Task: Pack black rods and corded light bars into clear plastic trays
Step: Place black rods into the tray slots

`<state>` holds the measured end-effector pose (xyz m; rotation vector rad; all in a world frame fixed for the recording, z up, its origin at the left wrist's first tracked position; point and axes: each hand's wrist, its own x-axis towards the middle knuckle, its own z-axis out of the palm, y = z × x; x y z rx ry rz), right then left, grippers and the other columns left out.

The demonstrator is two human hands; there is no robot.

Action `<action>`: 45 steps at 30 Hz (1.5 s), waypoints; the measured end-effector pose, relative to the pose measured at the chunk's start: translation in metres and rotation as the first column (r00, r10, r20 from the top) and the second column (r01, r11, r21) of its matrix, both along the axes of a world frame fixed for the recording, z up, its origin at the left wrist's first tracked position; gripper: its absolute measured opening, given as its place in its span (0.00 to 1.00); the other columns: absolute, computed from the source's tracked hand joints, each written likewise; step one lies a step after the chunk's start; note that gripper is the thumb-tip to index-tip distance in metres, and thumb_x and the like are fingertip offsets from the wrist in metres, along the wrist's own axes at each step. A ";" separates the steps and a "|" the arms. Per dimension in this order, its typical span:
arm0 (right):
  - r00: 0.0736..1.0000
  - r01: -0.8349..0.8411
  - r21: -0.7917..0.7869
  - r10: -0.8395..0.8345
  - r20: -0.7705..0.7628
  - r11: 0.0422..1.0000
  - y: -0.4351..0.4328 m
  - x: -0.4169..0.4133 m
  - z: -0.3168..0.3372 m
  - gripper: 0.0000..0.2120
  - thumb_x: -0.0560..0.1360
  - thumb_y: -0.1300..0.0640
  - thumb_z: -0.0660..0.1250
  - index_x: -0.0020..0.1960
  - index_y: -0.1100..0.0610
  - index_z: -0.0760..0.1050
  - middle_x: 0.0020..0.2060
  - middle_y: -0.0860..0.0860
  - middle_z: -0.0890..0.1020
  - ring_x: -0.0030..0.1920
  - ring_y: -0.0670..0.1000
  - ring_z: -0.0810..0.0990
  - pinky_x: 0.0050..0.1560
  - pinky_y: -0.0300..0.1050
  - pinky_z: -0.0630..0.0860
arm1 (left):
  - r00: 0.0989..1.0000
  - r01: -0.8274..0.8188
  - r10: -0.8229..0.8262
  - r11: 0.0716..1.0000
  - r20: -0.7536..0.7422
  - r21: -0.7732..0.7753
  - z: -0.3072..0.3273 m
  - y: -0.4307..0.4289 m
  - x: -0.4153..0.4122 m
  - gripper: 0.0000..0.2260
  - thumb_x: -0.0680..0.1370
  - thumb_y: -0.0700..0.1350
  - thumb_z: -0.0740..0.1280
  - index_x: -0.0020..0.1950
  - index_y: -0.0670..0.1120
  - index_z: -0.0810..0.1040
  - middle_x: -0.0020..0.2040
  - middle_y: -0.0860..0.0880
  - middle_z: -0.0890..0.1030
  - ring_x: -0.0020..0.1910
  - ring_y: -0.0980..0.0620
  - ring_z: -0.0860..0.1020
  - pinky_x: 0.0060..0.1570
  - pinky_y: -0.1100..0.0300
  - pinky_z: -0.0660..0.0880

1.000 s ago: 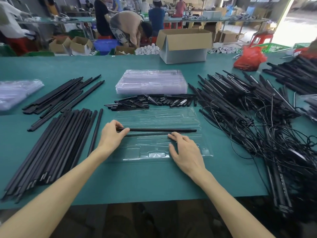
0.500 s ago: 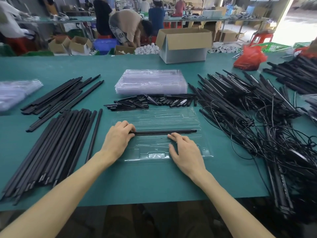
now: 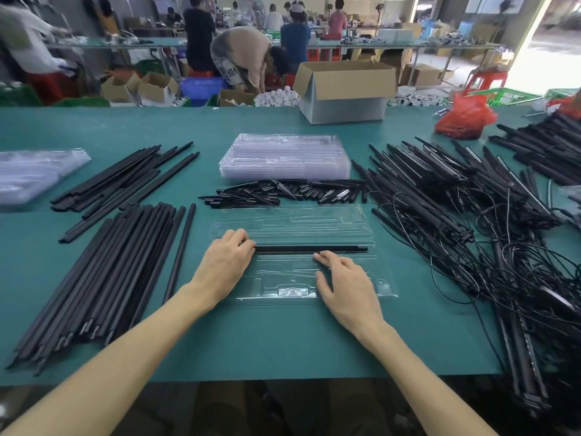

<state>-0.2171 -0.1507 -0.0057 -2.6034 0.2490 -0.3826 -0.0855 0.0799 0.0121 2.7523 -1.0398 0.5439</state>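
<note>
Black rod (image 3: 311, 248) lies level across the middle of the clear tray (image 3: 298, 223), dead centre on the green table (image 3: 283, 341) and close to its near edge. Left grip (image 3: 224, 262) has its fingers curled over the rod's left end, clamped on it, and that end is hidden under the knuckles. Right grip (image 3: 345, 287) is spread flat on the near half of the tray, fingers straight and apart, the fingertips (image 3: 322, 255) touching the rod's near side about midway along.

Left of the tray, a thick bundle of long rods (image 3: 103, 278) runs diagonally towards the near corner, with one loose rod lying just beside the left wrist. Off to the right sprawls the heap of corded light bars (image 3: 456, 209), black cables looped all over it and spilling past the near edge, where the picture cuts them off; single bars are hard to pick out in that tangle.

Just behind the tray sits a strip of short black pieces (image 3: 283, 191), too small to identify. Behind those, a stack of clear trays (image 3: 283, 158). Further left, a second, looser pile of rods (image 3: 125, 180), then clear plastic bags (image 3: 31, 174) cut by the frame.

At the far edge, an open cardboard box (image 3: 345, 89) and a red plastic bag (image 3: 462, 118). Beyond the table, people work at other benches, one bent over boxes.
</note>
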 end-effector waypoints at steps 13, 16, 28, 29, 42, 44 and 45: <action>0.981 -0.083 0.118 0.102 -0.164 0.989 -0.015 0.023 0.029 0.18 0.81 0.50 0.61 0.70 0.49 0.69 0.61 0.38 0.80 0.57 0.46 0.79 0.59 0.47 0.75 | 0.981 -0.101 0.065 0.975 -0.183 -0.198 -0.015 -0.007 -0.016 0.12 0.84 0.47 0.60 0.61 0.43 0.77 0.55 0.49 0.75 0.55 0.48 0.72 0.57 0.53 0.71; 0.995 -0.058 0.095 0.066 -0.074 0.994 -0.012 0.061 0.051 0.15 0.81 0.51 0.61 0.66 0.53 0.74 0.53 0.46 0.84 0.50 0.49 0.82 0.55 0.51 0.79 | 0.977 -0.120 0.076 0.969 -0.200 -0.215 -0.017 -0.007 -0.013 0.11 0.84 0.48 0.60 0.60 0.44 0.77 0.55 0.51 0.74 0.55 0.50 0.72 0.57 0.56 0.68; 0.939 -0.162 -0.111 0.119 -0.323 0.981 0.006 0.218 0.043 0.26 0.84 0.48 0.59 0.78 0.56 0.63 0.79 0.63 0.56 0.79 0.64 0.54 0.78 0.59 0.56 | 0.965 -0.164 0.079 0.928 -0.252 -0.334 -0.024 -0.002 -0.014 0.09 0.83 0.49 0.59 0.61 0.49 0.75 0.52 0.56 0.70 0.53 0.55 0.69 0.59 0.56 0.70; 0.933 -0.161 -0.114 0.114 -0.340 0.980 0.005 0.223 0.041 0.26 0.84 0.48 0.59 0.78 0.57 0.63 0.79 0.63 0.55 0.79 0.64 0.53 0.78 0.59 0.55 | 0.965 -0.162 0.077 0.927 -0.250 -0.338 -0.026 -0.002 -0.014 0.10 0.83 0.49 0.59 0.61 0.49 0.75 0.52 0.56 0.69 0.53 0.55 0.69 0.59 0.56 0.70; 0.998 -0.067 -0.165 0.066 -0.017 0.984 -0.006 0.198 0.057 0.15 0.81 0.62 0.60 0.64 0.59 0.78 0.60 0.58 0.80 0.62 0.59 0.76 0.62 0.55 0.74 | 0.958 -0.171 0.079 0.930 -0.276 -0.324 -0.026 0.000 -0.017 0.12 0.83 0.48 0.58 0.64 0.49 0.74 0.54 0.56 0.68 0.55 0.56 0.67 0.59 0.58 0.70; 0.994 -0.056 -0.086 0.064 0.092 0.995 -0.011 0.183 0.066 0.11 0.80 0.62 0.61 0.58 0.57 0.79 0.55 0.54 0.82 0.57 0.56 0.78 0.58 0.55 0.75 | 0.956 -0.173 0.079 0.931 -0.284 -0.322 -0.025 -0.001 -0.017 0.13 0.83 0.48 0.58 0.65 0.49 0.74 0.54 0.56 0.69 0.56 0.55 0.68 0.59 0.57 0.70; 0.987 -0.055 -0.038 0.060 0.147 0.998 -0.014 0.174 0.071 0.09 0.80 0.62 0.62 0.56 0.57 0.79 0.53 0.53 0.82 0.54 0.54 0.79 0.57 0.54 0.76 | 0.956 -0.173 0.081 0.932 -0.284 -0.319 -0.024 -0.001 -0.017 0.13 0.83 0.48 0.58 0.65 0.49 0.75 0.54 0.56 0.69 0.56 0.55 0.68 0.58 0.57 0.71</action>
